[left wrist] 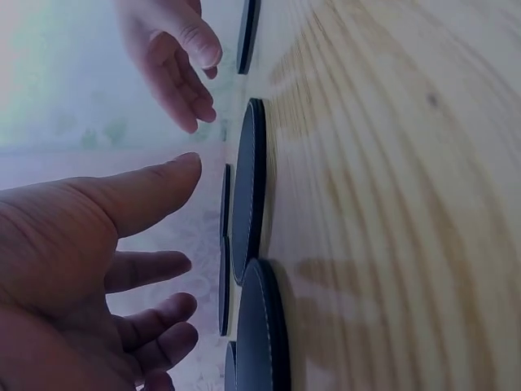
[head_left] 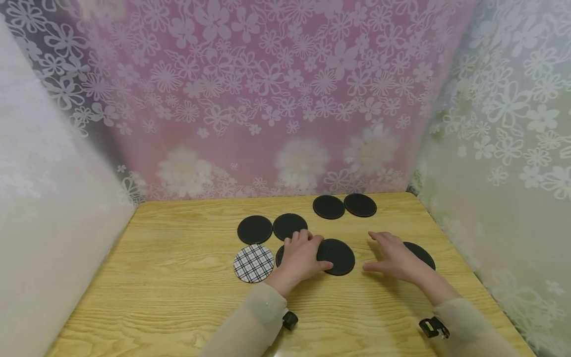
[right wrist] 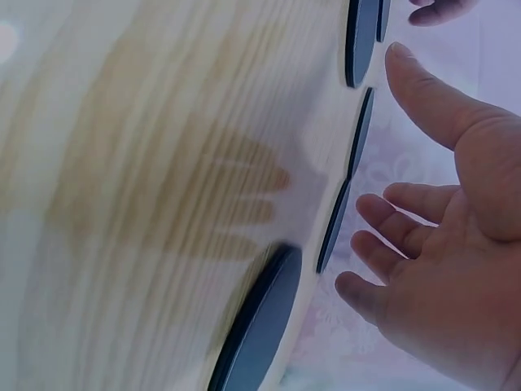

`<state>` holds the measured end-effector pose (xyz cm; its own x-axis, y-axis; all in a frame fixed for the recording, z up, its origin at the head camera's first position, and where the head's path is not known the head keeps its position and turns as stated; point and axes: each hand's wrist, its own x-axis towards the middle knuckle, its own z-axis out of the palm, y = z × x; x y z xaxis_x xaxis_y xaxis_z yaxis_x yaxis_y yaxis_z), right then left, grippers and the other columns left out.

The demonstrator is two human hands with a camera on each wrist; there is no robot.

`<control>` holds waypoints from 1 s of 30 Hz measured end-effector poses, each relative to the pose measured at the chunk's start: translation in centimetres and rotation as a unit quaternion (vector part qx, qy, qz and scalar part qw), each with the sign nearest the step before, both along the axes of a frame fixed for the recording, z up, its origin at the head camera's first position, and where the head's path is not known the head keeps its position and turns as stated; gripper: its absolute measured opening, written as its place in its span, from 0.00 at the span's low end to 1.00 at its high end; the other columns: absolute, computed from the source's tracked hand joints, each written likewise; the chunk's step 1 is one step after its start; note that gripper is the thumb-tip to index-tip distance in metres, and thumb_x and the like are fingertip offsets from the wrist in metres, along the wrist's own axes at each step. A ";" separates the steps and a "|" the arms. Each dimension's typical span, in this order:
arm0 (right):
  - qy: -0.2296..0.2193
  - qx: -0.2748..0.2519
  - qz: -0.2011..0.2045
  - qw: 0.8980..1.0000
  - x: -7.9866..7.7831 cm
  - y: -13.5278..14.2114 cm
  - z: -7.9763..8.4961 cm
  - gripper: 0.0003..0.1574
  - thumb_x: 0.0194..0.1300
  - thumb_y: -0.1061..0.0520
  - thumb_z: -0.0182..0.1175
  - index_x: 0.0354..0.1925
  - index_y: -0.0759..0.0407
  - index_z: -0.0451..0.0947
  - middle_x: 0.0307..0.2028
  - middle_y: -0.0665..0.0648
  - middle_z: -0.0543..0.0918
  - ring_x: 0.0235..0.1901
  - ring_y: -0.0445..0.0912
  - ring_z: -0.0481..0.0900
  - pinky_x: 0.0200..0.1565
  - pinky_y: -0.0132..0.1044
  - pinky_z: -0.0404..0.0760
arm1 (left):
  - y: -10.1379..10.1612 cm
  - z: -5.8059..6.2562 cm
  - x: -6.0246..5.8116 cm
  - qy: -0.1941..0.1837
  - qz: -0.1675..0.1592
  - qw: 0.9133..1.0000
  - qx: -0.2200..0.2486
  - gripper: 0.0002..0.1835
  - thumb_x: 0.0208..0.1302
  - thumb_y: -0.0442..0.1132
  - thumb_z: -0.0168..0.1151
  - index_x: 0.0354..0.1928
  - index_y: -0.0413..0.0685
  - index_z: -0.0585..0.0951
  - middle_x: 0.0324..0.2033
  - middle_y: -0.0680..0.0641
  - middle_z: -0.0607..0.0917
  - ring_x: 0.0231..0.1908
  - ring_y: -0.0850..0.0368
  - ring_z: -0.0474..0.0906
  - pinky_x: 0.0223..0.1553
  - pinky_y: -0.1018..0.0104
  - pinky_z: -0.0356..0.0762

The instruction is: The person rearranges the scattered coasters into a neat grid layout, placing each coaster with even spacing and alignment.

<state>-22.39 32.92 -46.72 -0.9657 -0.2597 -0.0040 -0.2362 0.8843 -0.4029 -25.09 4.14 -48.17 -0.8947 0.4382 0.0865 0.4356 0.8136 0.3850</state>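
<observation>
My left hand (head_left: 302, 255) hovers over two round black coasters, fingers relaxed and holding nothing. One, the black coaster on its right (head_left: 341, 254), shows beside the thumb; the other (head_left: 279, 256) is mostly hidden beneath the hand. To the left lies a coaster with a white-and-black plaid face (head_left: 254, 264). Over on the right, my right hand (head_left: 396, 259) is held above the table with thumb and fingers spread, partly covering another black coaster (head_left: 423, 254). Both wrist views show a gap between the fingers and the coasters, as with the left hand's thumb (left wrist: 159, 191).
Behind the left hand, two black coasters sit side by side, the left one (head_left: 255, 229) next to its neighbour (head_left: 289, 226). Farther back lies another touching pair, a left coaster (head_left: 328, 207) and a right coaster (head_left: 360, 205). Floral curtains (head_left: 276, 99) enclose the wooden table (head_left: 178, 277).
</observation>
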 end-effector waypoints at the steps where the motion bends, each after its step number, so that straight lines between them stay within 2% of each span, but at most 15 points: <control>1: 0.001 -0.001 -0.003 1.000 0.2 0.3 0.0 0.65 0.62 0.42 0.84 0.79 0.75 0.64 0.73 0.83 0.68 0.72 0.82 0.64 0.64 0.78 0.70 | 0.3 0.0 0.0 0.001 -0.001 1.000 -0.001 0.39 0.67 0.64 0.79 0.75 0.58 0.81 0.58 0.48 0.77 0.52 0.50 0.67 0.50 0.54 0.61; 9: 0.014 -0.007 -0.016 1.000 1.3 2.9 -0.4 0.70 0.62 0.41 0.84 0.80 0.77 0.59 0.75 0.84 0.64 0.72 0.82 0.63 0.65 0.77 0.70 | 2.7 0.4 0.6 0.012 -0.014 1.000 -0.004 0.42 0.69 0.66 0.75 0.80 0.60 0.76 0.68 0.48 0.78 0.63 0.49 0.71 0.57 0.51 0.67; 20: 0.024 -0.024 -0.020 0.999 2.3 6.6 -1.0 0.73 0.62 0.42 0.84 0.82 0.79 0.55 0.77 0.85 0.58 0.73 0.83 0.59 0.65 0.80 0.67 | 6.3 0.4 1.0 0.029 -0.034 0.998 -0.034 0.47 0.69 0.71 0.72 0.84 0.66 0.69 0.77 0.51 0.72 0.75 0.50 0.66 0.64 0.52 0.67; 30: 0.020 -0.014 -0.041 0.999 3.0 9.4 -1.6 0.75 0.61 0.41 0.85 0.82 0.80 0.53 0.77 0.87 0.58 0.73 0.84 0.58 0.66 0.80 0.65 | 9.1 0.4 1.0 0.030 -0.036 0.998 -0.044 0.46 0.67 0.73 0.72 0.82 0.66 0.72 0.73 0.52 0.74 0.72 0.52 0.68 0.65 0.51 0.67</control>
